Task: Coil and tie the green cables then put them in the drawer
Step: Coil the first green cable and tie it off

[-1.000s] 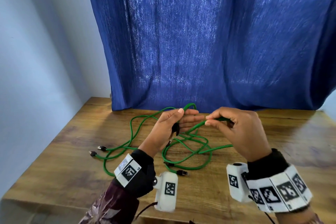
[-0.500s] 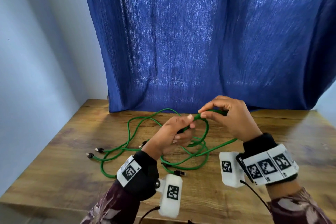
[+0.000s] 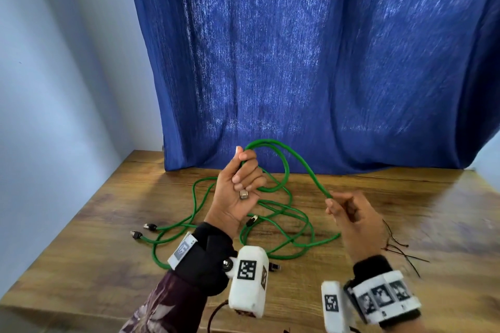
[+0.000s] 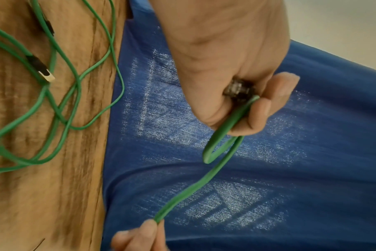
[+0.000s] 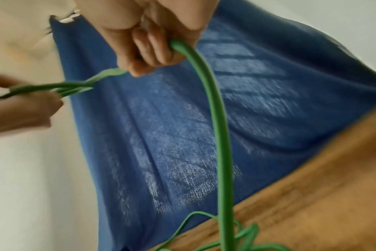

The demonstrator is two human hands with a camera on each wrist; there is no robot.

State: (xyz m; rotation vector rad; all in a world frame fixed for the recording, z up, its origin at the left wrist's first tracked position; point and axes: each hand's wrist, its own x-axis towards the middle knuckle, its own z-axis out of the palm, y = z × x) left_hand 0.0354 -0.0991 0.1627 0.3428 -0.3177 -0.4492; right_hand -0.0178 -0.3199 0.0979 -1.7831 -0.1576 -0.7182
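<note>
Fingers of the left hand (image 3: 238,186) hold one green cable (image 3: 303,162) loop; right hand (image 3: 351,219) fingers pinch the run. Slack below, tangled on the worktop (image 3: 108,224), could snag and spring the loop.

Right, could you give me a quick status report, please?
Left hand grips a first loop of green cable plus its plug. Right hand grips the same cable further along. Rest lies tangled on the table. No drawer in view.

Left hand (image 3: 238,192) and right hand (image 3: 351,222) raised, fingers curled.
</note>
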